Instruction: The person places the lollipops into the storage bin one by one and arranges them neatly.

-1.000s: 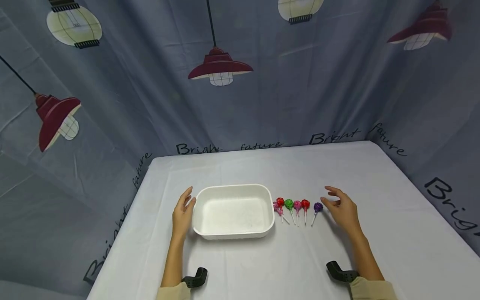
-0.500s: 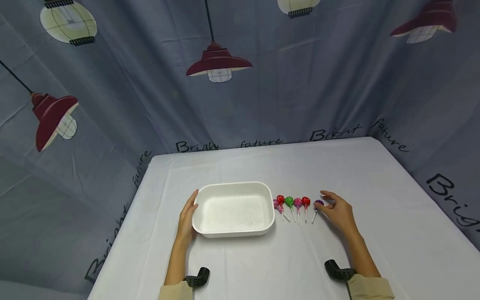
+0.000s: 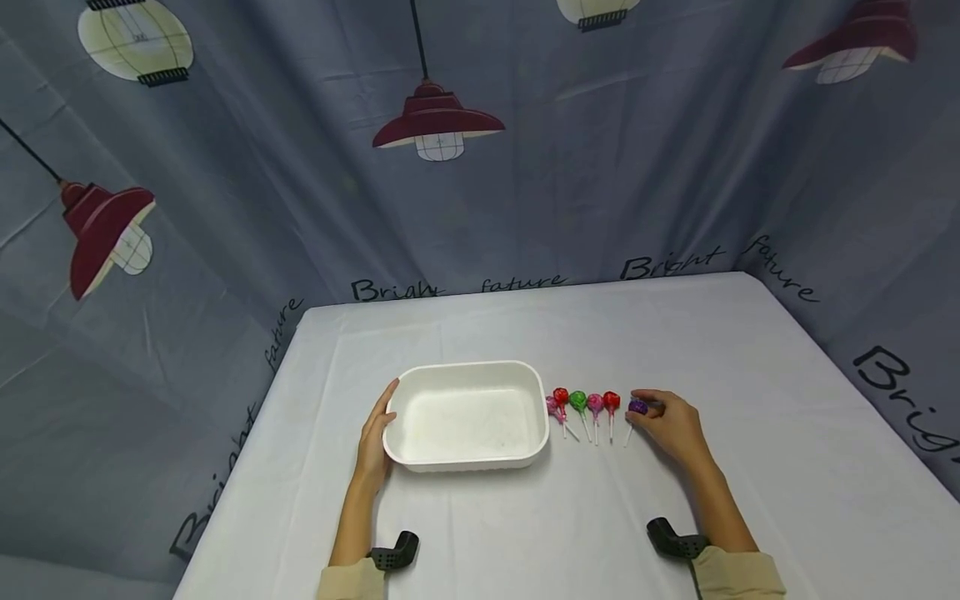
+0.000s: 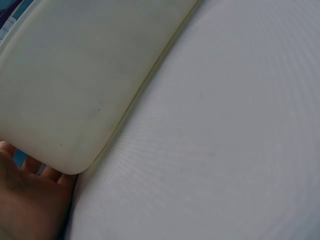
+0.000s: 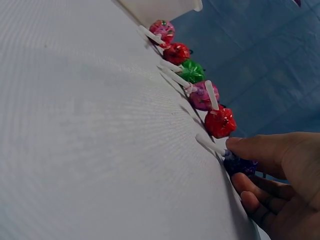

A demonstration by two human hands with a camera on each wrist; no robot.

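Note:
A white rectangular tray [image 3: 467, 464] stands on the table with nothing in it. Along its left end lies my left hand [image 3: 372, 446], fingers extended against the side wall and thumb near the rim. In the left wrist view those fingers [image 4: 31, 164] pass partly out of sight behind the tray's end. On the other side, my right hand [image 3: 678, 427] pinches the head of a purple-wrapped lollipop [image 5: 242, 166] between thumb and fingers. Its white stick points toward the table's front, low over the cloth.
Between tray and right hand runs a row of lollipops: a pink one [image 3: 552, 406] right by the tray, a red one [image 3: 561, 396], a green one [image 3: 577, 401], another pink one [image 3: 595, 403] and another red one [image 3: 611, 402]. A grey-blue curtain [image 3: 570, 192] hangs behind the white-covered table [image 3: 510, 533].
My left hand has moved right, up against the tray's end. My right hand has come down and left, and its thumb and fingers have closed round the purple lollipop's head.

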